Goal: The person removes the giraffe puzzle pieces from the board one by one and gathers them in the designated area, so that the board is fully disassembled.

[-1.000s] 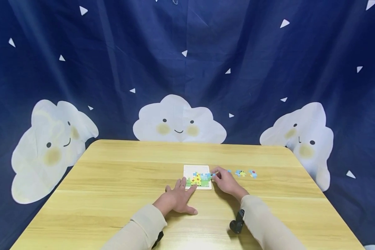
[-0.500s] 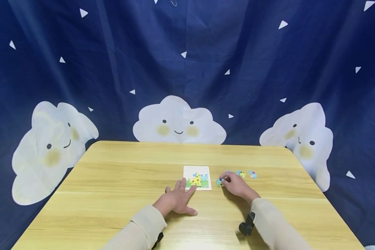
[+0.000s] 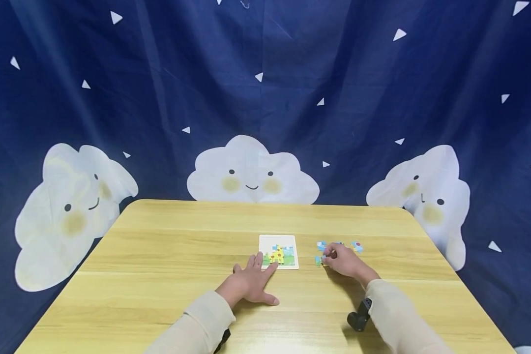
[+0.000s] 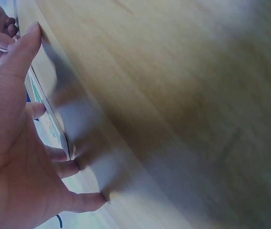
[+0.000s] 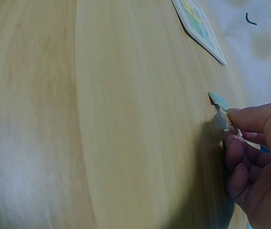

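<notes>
A small white-framed jigsaw puzzle board (image 3: 269,241) lies mid-table, with a yellow giraffe picture partly assembled in it. My left hand (image 3: 251,282) rests at its lower left corner with fingers spread; the left wrist view shows the fingertips touching the table and the board's edge. To the right of the board, my right hand (image 3: 348,261) pinches a puzzle piece (image 3: 317,261) between thumb and fingers. In the right wrist view that piece (image 5: 218,100) is tilted, one end off the tabletop, and the fingers cover the rest of it.
Loose puzzle pieces lie behind the right hand: a blue one (image 3: 321,245) to its left, a blue-and-red one (image 3: 357,246) to its right, and another mostly hidden by the hand. A dark blue curtain (image 3: 265,98) with clouds hangs behind the wooden table (image 3: 181,246).
My right hand has drawn away from the board to the right, carrying the puzzle piece off its right edge. The left hand has stayed in place.
</notes>
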`<state>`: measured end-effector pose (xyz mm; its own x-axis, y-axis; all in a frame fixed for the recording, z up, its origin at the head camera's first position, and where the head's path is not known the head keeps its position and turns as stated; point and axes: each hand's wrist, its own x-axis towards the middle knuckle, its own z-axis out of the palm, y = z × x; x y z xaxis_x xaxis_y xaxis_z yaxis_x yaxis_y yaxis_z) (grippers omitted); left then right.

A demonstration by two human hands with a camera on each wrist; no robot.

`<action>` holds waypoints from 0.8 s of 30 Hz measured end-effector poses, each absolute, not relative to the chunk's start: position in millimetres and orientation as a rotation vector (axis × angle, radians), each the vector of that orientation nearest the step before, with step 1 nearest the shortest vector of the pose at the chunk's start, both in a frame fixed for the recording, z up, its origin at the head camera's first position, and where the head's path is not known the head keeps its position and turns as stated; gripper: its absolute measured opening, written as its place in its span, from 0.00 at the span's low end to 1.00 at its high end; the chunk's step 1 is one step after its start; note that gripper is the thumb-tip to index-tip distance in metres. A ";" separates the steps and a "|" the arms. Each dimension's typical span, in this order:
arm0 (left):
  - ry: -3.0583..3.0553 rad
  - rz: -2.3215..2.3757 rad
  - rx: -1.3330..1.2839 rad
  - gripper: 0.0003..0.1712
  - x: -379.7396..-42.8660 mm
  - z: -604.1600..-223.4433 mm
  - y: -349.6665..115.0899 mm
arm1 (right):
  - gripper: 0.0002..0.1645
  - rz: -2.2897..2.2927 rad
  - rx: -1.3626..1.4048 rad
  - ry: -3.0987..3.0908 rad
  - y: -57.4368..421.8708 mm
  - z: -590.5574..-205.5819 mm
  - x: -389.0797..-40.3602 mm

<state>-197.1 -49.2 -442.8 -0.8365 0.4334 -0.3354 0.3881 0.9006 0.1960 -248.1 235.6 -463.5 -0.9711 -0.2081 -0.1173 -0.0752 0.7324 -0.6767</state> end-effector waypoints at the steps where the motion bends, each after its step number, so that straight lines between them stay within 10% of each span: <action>1: 2.689 0.169 0.605 0.54 -197.1 -442.9 -49.2 | 0.06 -1.058 -0.228 2.747 237.7 -463.5 -247.8; 24: 2.688 0.175 0.603 0.54 -199.8 -446.8 -50.1 | 0.06 -1.032 -0.162 2.811 244.2 -465.2 -248.7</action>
<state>-199.8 -50.1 -446.8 -0.8360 0.4339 -0.3358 0.3868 0.9002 0.2001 -248.7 244.2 -465.2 -0.9840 -0.1498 -0.0966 -0.0516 0.7585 -0.6497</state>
